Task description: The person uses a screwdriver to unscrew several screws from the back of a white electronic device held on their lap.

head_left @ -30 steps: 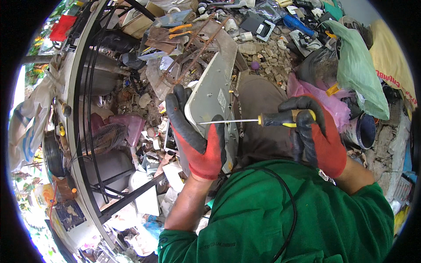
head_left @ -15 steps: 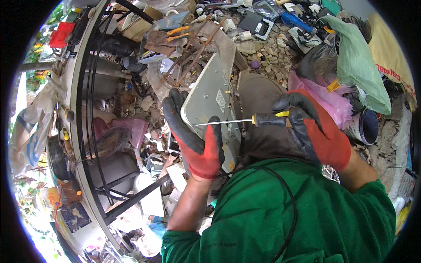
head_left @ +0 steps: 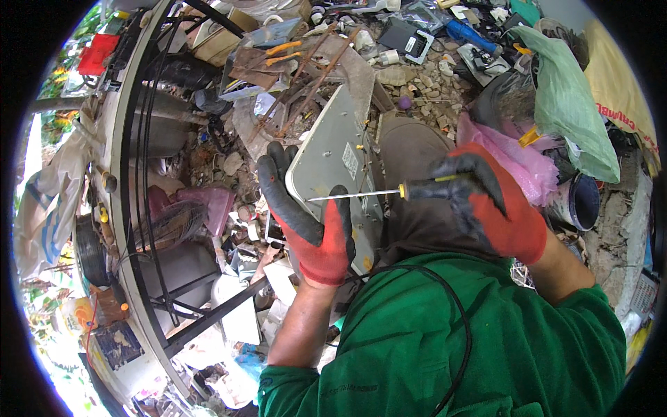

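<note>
My left hand (head_left: 309,215), in a red and black work glove, grips the near left edge of a flat grey metal panel (head_left: 340,149) that leans across my knee. My right hand (head_left: 493,201), gloved the same way, holds a screwdriver (head_left: 389,191) with a black and yellow handle. The thin shaft lies level and points left, with its tip against the panel just above my left thumb. I wear a green long-sleeved top with a black cable running over it.
Scrap covers the ground: rubble, metal rods (head_left: 306,76), plastic bags, small electronic parts. A large round metal frame with black wires (head_left: 135,174) stands at the left. A green sack (head_left: 566,104) and a pink bag (head_left: 521,156) lie at the right beside a dark round can (head_left: 580,201).
The screwdriver has stayed across the panel with its tip shifted slightly left and down toward my left thumb. Both hands keep their hold; the view has shifted a little.
</note>
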Tool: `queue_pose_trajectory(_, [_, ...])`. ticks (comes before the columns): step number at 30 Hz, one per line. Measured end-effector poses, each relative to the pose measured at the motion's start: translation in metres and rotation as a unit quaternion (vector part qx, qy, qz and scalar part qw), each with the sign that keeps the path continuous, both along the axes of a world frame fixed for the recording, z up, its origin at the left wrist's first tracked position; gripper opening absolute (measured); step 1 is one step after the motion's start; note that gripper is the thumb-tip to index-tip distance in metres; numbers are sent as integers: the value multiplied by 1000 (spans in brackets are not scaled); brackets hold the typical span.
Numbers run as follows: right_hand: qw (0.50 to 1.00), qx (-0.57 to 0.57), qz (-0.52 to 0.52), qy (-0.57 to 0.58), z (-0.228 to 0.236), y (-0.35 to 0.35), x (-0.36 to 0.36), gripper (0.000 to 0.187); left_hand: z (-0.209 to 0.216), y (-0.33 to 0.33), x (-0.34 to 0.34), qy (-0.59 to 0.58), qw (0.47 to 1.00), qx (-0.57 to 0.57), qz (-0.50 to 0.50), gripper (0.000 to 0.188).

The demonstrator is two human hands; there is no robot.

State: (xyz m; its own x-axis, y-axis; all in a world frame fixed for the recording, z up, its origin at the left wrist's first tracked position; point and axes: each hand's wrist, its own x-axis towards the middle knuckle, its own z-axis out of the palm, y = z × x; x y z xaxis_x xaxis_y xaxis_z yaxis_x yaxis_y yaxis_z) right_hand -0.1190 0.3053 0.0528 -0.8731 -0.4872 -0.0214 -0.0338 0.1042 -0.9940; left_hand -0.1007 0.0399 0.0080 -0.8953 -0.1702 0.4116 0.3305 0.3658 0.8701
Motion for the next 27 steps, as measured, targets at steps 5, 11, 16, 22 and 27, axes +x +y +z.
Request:
queue_pose_trajectory(5, [994,-75,-51,58,-29,-6,13,42,-4,2,-2,8,999,41,-11,88])
queue_pose_trajectory(11, [999,-35,-19,-11,-12,-3,4,47,-5,-2,-2,6,1000,4,-9,88])
queue_pose_trajectory(16, [979,35,22,202,-26,9,-3,49,-3,1,-2,7,1000,8,-15,88])
queue_pose_trajectory(22, [994,64,-11,84,-14,1,-1,57,-8,0,-1,12,998,57,-15,88])
queue_pose_trajectory(27, [991,24,-2,132,-28,7,3,57,-4,2,-3,10,1000,20,-20,87])
